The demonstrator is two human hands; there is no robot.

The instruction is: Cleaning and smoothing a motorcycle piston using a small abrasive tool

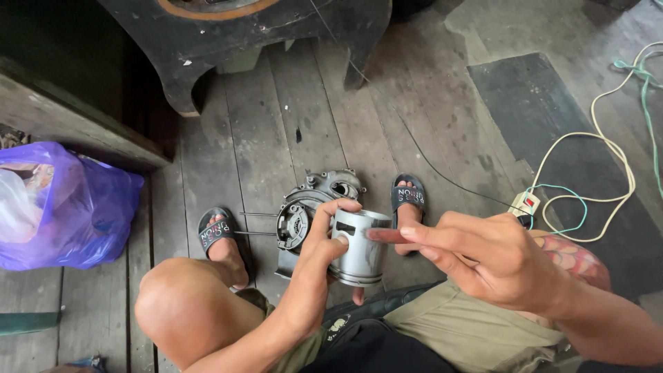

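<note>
— What packaging do we see around us?

— A purple plastic bag [65, 207], bulging and crumpled, on the floorboards to our far left. Right of it all, a small white power strip [525, 203] with a red switch.

— And the metal part?

— We grip the piston [358, 249] in our left hand [314, 266], fingers wrapped around it above our lap: a shiny grey cylinder, grooved at the rim, with a side hole. Our right hand [494, 259] lays its extended fingertips on the piston's side. Behind sits a grey engine casing [311, 207].

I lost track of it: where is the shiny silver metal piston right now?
Centre of the head view: silver metal piston is gripped in the left hand, right hand's fingertip touching it, above the grey engine casing.
</note>
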